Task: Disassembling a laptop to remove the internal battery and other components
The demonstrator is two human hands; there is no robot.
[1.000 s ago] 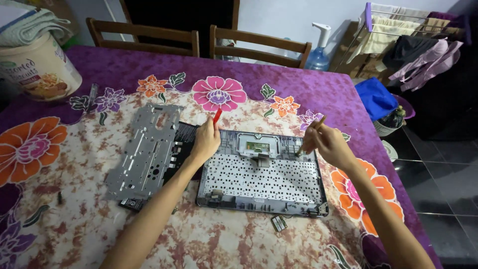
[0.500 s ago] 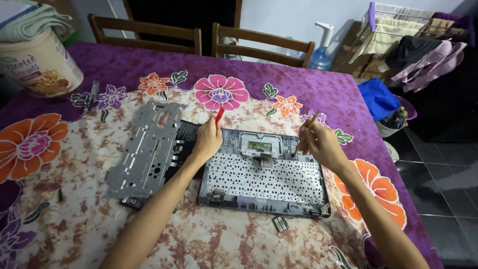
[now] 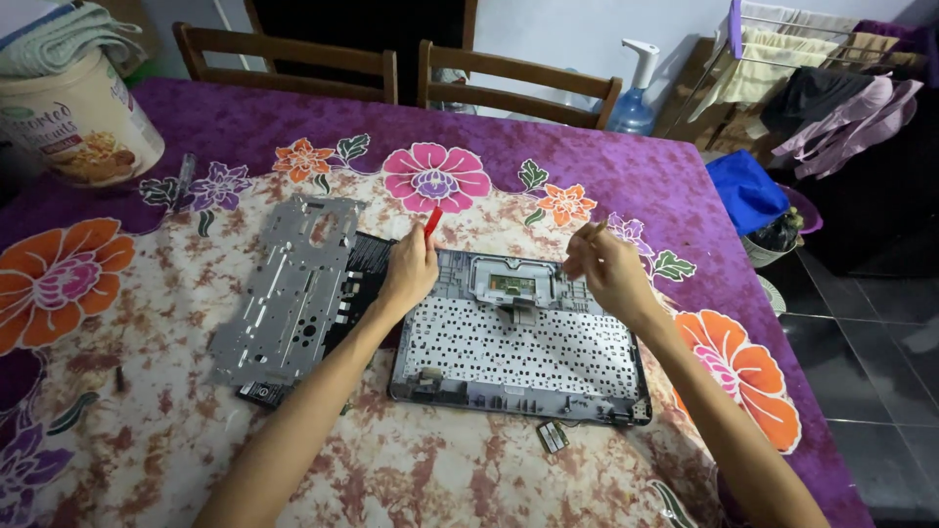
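Across the table point(image 3: 636, 166), spread with a purple floral cloth point(image 3: 127, 411); two wooden chairs point(image 3: 509, 78) pushed in at the far edge. Near the middle, flat on the cloth, the upturned laptop keyboard shell point(image 3: 518, 347), grey frame, white perforated backing. Just beside it on the left, a grey perforated metal plate point(image 3: 284, 284), overlapping a black panel point(image 3: 352, 284). At the far left corner, a cream-coloured round tin point(image 3: 83, 122) with a printed food picture on its wall (folded towel point(image 3: 59, 34) on top). Beyond the far right edge, a blue pump bottle point(image 3: 634, 93) and a drying rack with clothes point(image 3: 831, 78). Left hand point(image 3: 409, 274) resting on the shell's upper left corner, fingers curled shut around a red-handled tool point(image 3: 431, 221) pointing upward. Right hand point(image 3: 606, 272) over the shell's upper right corner, fingertips pinched on a thin pale stick point(image 3: 593, 231). Smallest of all, a small circuit piece point(image 3: 553, 436) lying just off the shell's near edge.
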